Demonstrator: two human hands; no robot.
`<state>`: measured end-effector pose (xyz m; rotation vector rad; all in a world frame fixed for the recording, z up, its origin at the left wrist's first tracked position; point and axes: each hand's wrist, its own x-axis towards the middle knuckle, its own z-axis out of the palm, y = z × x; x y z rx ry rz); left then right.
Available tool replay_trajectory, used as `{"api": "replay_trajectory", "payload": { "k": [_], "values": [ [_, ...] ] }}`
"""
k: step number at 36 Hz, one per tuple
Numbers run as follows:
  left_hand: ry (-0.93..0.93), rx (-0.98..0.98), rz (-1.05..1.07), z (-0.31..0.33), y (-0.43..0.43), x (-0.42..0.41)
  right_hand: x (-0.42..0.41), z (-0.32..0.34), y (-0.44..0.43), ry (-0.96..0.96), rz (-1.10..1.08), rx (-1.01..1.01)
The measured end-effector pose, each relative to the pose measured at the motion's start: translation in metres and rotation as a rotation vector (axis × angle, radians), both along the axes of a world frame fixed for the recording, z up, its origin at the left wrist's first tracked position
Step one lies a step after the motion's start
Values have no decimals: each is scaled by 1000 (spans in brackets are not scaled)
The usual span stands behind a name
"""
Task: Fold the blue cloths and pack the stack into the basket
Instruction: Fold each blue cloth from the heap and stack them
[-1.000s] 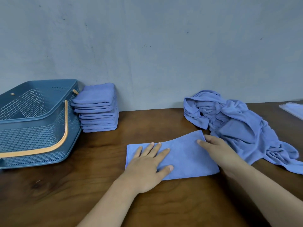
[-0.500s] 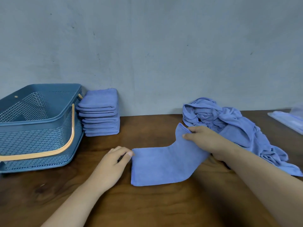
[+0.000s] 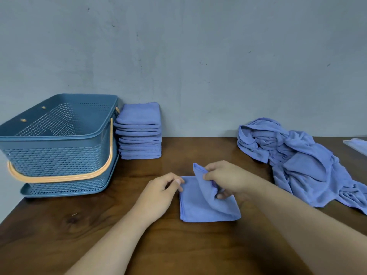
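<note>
View: head camera, the only one supplied.
Item in hand: half-folded cloth, lying on the brown surface front and centre, its right part lifted into a raised flap.
Left hand: fingers curled, grip narrowed to thumb and forefinger, which meet at the cloth's far-left corner and appear to pinch it down.
Right hand: grip closed on the raised flap, thumb one side and fingers the other; the flap stands up above the flat layer.
Folded stack: a neat pile of blue cloths at the back against the wall, just beside the basket.
Basket: blue, perforated, orange handle lowered across its front; well apart from both hands; no cloths seen inside.
Unfolded heap: crumpled blue cloths at the right of the surface.
Unidentified: pale flat item at the right edge, too cut off to name.
Step in hand: judged to be the closing fold on one cloth; packing not begun.
Next move: carry the flap leftward, meet the pinned edge squarely, press flat, then add to the stack.
</note>
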<state>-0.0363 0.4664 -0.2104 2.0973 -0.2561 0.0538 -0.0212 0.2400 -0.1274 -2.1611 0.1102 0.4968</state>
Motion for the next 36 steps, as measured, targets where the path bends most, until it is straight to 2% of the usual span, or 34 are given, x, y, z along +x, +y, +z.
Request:
{"api": "replay_trajectory", "payload": {
  "k": [3,9,13,15,18,21,24,29,36],
  "values": [
    [10,2,-7,0,-1,0,-2,-17,9,-23,32,-49],
    [14,5,-5,-1,-1,0,-5,-28,12,-56,39,14],
    [12,-39,2,-1,-2,2,-7,-18,5,6,69,137],
    [26,-51,3,0,-2,1,-5,-17,-6,-97,41,184],
    [45,-52,-52,1,-2,-2,0,-35,-33,-497,-10,-29],
    [18,57,-85,-1,-3,-2,3,-65,-54,-652,90,-190],
    [-44,166,-91,-3,-9,-3,-2,-83,-62,-672,247,-298],
    [-84,-11,-42,-2,-16,-7,-11,-90,-63,-647,323,-318],
    [-10,-64,22,-1,-17,-7,-16,-73,-51,-477,474,-588]
  ]
}}
